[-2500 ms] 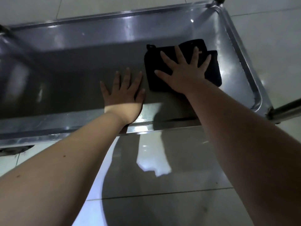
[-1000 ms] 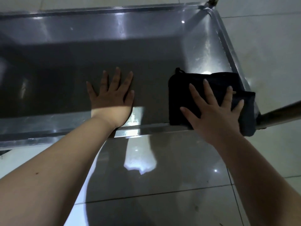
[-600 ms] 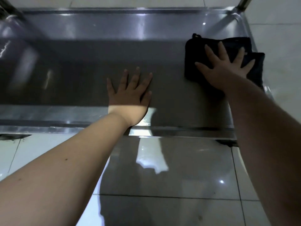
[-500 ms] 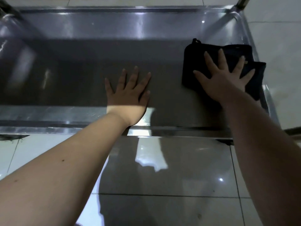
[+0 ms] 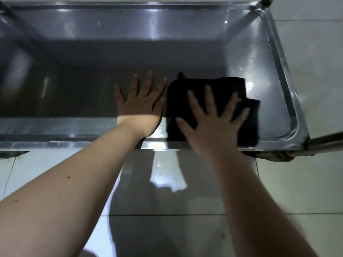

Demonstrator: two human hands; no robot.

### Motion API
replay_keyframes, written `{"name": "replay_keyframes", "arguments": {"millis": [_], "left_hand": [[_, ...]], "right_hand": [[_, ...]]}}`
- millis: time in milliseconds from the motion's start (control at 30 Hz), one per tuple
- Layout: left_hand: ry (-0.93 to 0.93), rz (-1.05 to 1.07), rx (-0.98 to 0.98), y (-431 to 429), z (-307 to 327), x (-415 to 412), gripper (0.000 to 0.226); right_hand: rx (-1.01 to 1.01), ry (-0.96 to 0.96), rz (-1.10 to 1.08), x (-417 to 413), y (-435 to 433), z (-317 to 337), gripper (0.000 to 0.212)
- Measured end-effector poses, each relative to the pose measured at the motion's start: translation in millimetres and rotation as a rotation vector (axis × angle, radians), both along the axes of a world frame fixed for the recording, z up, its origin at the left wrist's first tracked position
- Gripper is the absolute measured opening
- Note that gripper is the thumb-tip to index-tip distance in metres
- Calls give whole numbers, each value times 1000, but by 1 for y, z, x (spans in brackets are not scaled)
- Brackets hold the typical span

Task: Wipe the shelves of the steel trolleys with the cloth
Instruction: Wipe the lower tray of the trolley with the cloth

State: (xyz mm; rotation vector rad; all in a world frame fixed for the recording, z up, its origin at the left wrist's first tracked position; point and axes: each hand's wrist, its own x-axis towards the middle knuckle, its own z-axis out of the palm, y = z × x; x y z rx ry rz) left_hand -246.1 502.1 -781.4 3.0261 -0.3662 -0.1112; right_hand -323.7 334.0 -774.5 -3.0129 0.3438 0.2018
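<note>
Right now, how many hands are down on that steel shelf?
2. The left hand lies flat on the bare shelf; the right hand presses the black cloth just beside it.

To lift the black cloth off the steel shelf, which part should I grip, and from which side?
The cloth lies flat and folded under the right hand. Probably pinch its uncovered right corner from above; the shelf's raised rim hinders a sideways approach.

Dim light: broad shadow covers most of the rimmed steel trolley shelf point(image 5: 74, 86), with pale glare on its far wall. A bright patch gleams on the glossy grey floor tiles point(image 5: 168, 182). The right hand point(image 5: 213, 125) is blurred, and the wide lens bows the shelf's edges.
</note>
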Motion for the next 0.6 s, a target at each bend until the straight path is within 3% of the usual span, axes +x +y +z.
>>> {"name": "replay_keyframes", "arguments": {"millis": [100,233,400,500,600], "left_hand": [[-9,8,-7,1,1,-1,53],[-28,6,-26,3,2,-1,53],[-28,-11,-12,1,3,-1,53],[51,-14,-13,2,6,0,52],[84,-58,20,5,10,-1,61]], "right_hand": [[35,-8,84,3,23,-2,73],[11,-46,129,-4,-33,-1,73],[-22,83,-70,-23,-118,7,75],[-46,87,-120,-24,-98,5,75],[-18,20,-31,-19,-33,4,75]]}}
